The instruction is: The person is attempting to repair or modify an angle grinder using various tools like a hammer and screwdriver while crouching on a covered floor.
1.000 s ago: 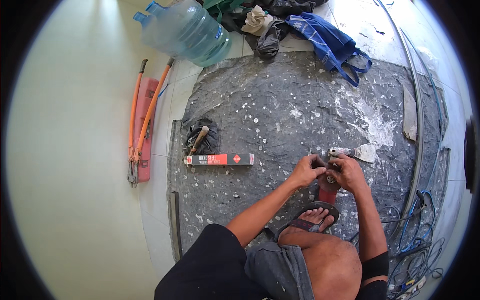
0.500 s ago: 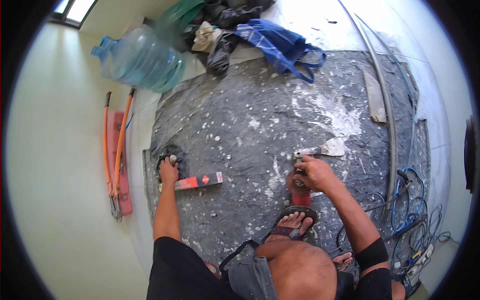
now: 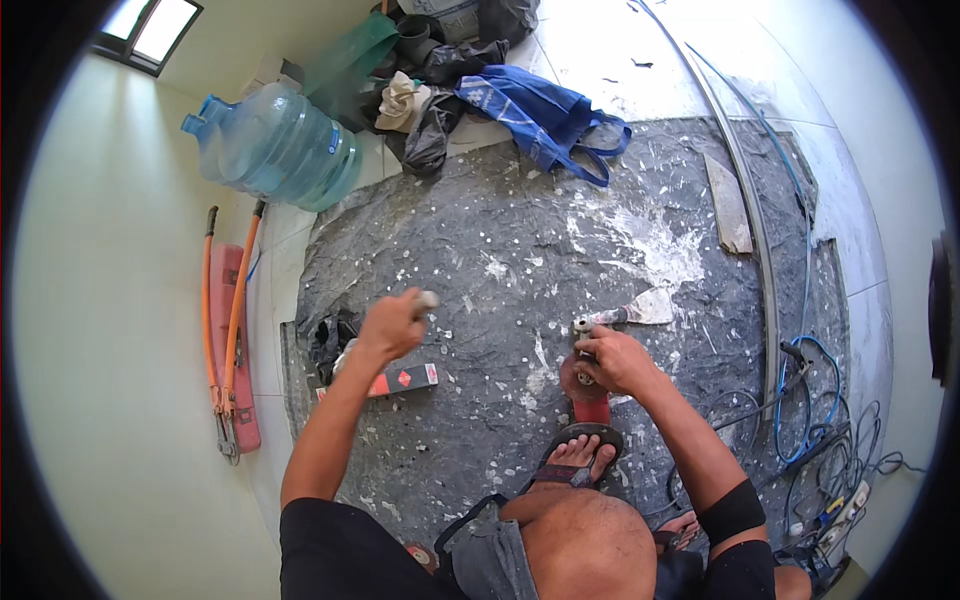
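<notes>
My left hand (image 3: 391, 326) is raised above the grey paint-spattered floor sheet (image 3: 520, 230), closed around a small tool with a pale handle end (image 3: 427, 299). Below it lie a long red box (image 3: 385, 381) and a crumpled black glove or rag (image 3: 328, 340). My right hand (image 3: 612, 360) grips a red power tool (image 3: 586, 390) standing on the sheet just ahead of my sandalled foot (image 3: 577, 455). A putty knife (image 3: 630, 311) with a wide pale blade lies just beyond that hand.
A big blue water bottle (image 3: 282, 150) lies at the back left, beside a blue bag (image 3: 540, 115) and dark clothes. Orange-handled bolt cutters (image 3: 222, 330) lie on the left floor. Blue and black cables (image 3: 810, 400), a power strip and a long metal strip (image 3: 745, 200) fill the right side.
My left hand left the power tool, reached to the black rag by the red box, and has now lifted off it holding a small tool. The right hand stays on the red power tool.
</notes>
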The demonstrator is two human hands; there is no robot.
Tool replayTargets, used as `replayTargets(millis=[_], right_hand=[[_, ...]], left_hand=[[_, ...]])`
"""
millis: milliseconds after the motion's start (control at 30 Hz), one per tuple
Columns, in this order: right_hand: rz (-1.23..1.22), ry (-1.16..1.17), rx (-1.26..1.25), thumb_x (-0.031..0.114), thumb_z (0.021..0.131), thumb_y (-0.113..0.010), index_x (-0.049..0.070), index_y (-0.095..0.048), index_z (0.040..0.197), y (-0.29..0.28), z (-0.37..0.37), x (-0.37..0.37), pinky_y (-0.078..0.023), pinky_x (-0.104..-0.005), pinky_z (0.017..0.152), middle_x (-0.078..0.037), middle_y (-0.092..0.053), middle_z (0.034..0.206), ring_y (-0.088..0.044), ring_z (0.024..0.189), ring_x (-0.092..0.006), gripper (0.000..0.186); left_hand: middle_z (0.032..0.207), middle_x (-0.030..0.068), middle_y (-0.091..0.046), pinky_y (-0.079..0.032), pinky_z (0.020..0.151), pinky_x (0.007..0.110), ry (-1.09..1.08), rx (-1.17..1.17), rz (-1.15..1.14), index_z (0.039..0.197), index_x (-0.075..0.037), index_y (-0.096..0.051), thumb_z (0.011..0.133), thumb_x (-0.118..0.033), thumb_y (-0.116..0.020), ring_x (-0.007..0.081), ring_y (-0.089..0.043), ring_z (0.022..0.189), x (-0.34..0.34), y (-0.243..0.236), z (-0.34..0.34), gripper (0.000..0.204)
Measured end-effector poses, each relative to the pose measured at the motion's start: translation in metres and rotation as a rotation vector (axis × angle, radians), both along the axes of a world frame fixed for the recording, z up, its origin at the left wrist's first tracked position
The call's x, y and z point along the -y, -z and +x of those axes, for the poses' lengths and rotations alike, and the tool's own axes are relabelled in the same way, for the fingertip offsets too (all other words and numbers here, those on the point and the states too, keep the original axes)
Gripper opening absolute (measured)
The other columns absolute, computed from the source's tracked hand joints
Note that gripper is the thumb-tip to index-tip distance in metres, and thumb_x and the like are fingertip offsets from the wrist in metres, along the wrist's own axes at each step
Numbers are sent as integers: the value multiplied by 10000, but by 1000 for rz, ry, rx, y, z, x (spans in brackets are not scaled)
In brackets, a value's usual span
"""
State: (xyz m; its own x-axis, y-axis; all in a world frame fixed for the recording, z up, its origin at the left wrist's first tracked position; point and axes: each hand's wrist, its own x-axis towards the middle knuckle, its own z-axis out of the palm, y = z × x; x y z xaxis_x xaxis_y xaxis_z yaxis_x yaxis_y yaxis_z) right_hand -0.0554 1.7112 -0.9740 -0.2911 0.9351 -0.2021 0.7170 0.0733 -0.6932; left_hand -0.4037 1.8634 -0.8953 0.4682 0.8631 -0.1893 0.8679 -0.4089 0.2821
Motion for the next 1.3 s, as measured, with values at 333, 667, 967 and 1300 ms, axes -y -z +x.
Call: replayTargets(millis=[333,667,967,1300], right_hand=[[48,-11,18,302,824,-703,102,-702,1065,5,0,4,-523,-430,801,-115,-624,1002,-642,935,-335,313],[-18,-19,33,360,837,-668,125,-698,1124,18,0,5,-522,-440,827,-132,-631,1037,-640,963,-336,372],[3,2,22,354,816,-672,146,-696,1122,16,2,6,-528,-445,815,-130,-623,1042,-642,951,-335,371],[31,-7,-67,329,812,-665,126,-691,1043,23,2,5,-526,-467,780,-141,-611,964,-641,890,-354,308]], left_hand=[[812,133,-618,-449,700,466,546,73,108,947,-103,-570,823,-156,-600,352,-616,790,15,93,151,139],[908,140,-591,-429,758,443,733,24,198,1063,-113,-575,872,-208,-523,325,-581,904,20,123,197,220],[1060,173,-543,-436,887,468,574,52,140,1087,-73,-556,832,-133,-546,346,-541,1022,47,116,197,262],[1024,89,-689,-539,742,306,-519,1014,-857,1111,20,-655,907,-129,-651,165,-655,864,123,116,161,253]])
